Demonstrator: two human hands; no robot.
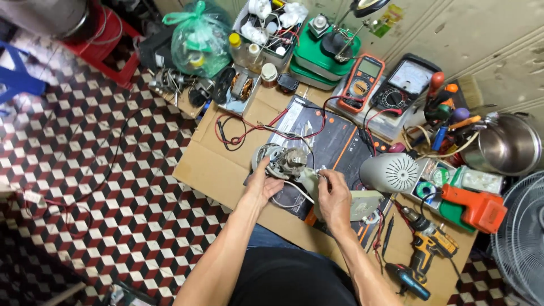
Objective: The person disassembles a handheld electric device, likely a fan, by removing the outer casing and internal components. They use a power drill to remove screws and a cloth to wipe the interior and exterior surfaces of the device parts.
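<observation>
A dusty grey fan motor with white wires lies on a dark work mat laid over a cardboard-covered table. My left hand grips the motor from its near left side. My right hand is closed on a pale grey plastic part joined to the motor's right side, fingers curled at its top. Red and black test leads trail across the mat behind the motor.
A grey vented fan housing lies right of my hands. An orange multimeter and an analogue meter sit at the back. A yellow cordless drill, a steel pot, a fan guard stand right. A green bag is back left.
</observation>
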